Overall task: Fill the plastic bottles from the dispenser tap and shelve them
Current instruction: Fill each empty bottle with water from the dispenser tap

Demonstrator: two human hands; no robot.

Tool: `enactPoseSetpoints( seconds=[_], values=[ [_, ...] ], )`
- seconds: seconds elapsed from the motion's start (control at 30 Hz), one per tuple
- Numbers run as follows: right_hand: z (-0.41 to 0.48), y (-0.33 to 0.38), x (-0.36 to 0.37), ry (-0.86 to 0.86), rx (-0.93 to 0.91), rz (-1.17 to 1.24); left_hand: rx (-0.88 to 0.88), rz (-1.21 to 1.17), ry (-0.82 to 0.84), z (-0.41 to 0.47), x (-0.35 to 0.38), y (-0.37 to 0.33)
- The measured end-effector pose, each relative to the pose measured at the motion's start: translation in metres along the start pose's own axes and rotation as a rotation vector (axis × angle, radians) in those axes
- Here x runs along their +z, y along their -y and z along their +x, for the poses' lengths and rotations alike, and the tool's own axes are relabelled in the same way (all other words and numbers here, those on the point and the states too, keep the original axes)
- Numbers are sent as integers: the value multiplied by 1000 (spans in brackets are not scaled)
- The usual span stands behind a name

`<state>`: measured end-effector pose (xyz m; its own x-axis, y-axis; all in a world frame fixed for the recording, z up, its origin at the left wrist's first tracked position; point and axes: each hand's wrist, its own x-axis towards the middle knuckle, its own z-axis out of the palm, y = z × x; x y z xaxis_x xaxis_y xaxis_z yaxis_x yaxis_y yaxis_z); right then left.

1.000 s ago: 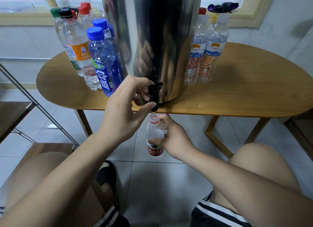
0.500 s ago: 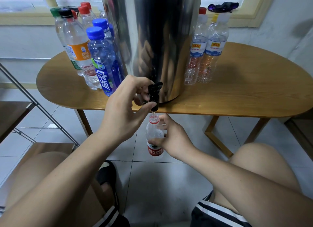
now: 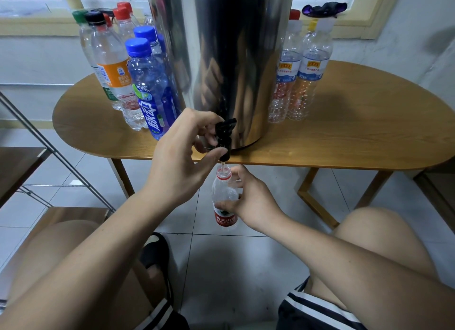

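A tall steel dispenser (image 3: 221, 59) stands on the wooden table (image 3: 344, 133), its black tap (image 3: 224, 137) overhanging the front edge. My left hand (image 3: 179, 157) pinches the tap between curled fingers and thumb. Below the spout, my right hand (image 3: 248, 201) grips a small clear bottle with a red label (image 3: 224, 197), uncapped and upright. A thin stream of water runs from the tap into its neck.
Several capped bottles, including a blue one (image 3: 150, 91) and an orange-labelled one (image 3: 113, 66), stand left of the dispenser. Two clear bottles (image 3: 307, 71) stand to its right. A metal-framed shelf with wooden boards (image 3: 19, 162) is at the left. My knees flank the tiled floor.
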<state>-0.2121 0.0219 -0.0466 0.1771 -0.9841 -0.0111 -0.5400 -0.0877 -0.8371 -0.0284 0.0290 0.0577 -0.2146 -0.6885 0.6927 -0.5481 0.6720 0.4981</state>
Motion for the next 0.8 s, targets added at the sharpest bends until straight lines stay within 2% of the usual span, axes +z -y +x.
enactPoseSetpoints(
  seconds=[0.8],
  values=[
    [0,0,0,-10,-8,-6,9,3,7,0,0,1]
  ],
)
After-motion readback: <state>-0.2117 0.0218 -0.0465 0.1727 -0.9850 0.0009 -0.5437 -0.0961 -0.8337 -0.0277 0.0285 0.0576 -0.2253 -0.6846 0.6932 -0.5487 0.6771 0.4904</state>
